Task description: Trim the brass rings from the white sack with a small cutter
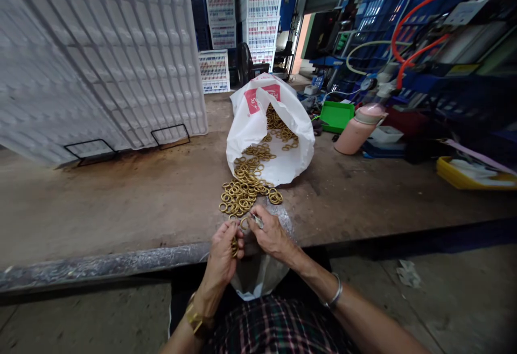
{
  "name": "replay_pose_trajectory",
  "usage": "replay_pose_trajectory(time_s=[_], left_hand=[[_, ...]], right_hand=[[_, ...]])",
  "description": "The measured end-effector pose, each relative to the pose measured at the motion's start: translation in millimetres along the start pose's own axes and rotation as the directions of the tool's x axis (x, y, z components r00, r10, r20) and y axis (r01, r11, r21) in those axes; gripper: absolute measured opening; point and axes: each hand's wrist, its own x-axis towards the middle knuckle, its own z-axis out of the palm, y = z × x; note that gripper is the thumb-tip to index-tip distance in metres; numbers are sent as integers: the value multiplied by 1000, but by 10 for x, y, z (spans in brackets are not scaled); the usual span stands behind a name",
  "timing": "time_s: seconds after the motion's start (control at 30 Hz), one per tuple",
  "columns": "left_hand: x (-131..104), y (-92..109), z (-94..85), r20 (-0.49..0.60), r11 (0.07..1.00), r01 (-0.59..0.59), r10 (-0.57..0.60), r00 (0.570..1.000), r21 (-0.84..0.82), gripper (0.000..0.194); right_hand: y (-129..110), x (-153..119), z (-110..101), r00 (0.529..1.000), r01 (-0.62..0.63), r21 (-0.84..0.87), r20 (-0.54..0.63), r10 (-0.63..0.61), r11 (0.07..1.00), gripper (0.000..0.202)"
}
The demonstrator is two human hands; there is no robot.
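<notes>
A white plastic bag with red print lies open on the worktable, and several brass rings spill from its mouth toward me. At the table's near edge my left hand is closed on a small stack of brass rings. Close beside it, my right hand pinches a small metal piece between thumb and fingers, over a ring. A clear plastic bag hangs below both hands at the table edge.
A large white moulded tray panel leans at the back left. A pink bottle, a green tray and a yellow tray stand at the right. White crates are stacked behind; hoses and machine parts fill the right.
</notes>
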Motion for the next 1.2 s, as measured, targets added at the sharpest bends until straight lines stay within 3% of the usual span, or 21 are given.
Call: replay_pose_trajectory(time_s=[0.23, 0.37, 0.47, 0.7, 1.0, 1.2], left_hand=[[-20, -38, -28, -11, 986, -48, 50, 999, 162, 43], [-19, -50, -32, -16, 894, -155, 178, 984, 421, 39], [-33, -50, -21, 6, 837, -207, 237, 971, 507, 37], [-67, -43, -9, 59, 936, -30, 10, 998, 350, 41], [-87, -32, -23, 77, 938, -48, 23, 997, 342, 36], [-103, -18, -31, 134, 981, 0, -27, 991, 194, 34]], right_hand=[[-29, -15, 30, 999, -39, 55, 37, 37, 998, 16], [-38, 1, 23, 990, -93, 80, 110, 84, 992, 22], [-50, 15, 21, 988, -105, 81, 121, 94, 991, 20], [-19, 23, 48, 992, -110, 64, 70, 106, 992, 18], [-43, 16, 31, 990, -113, 107, 101, 102, 988, 16], [27, 21, 37, 993, -90, 68, 89, 84, 994, 21]])
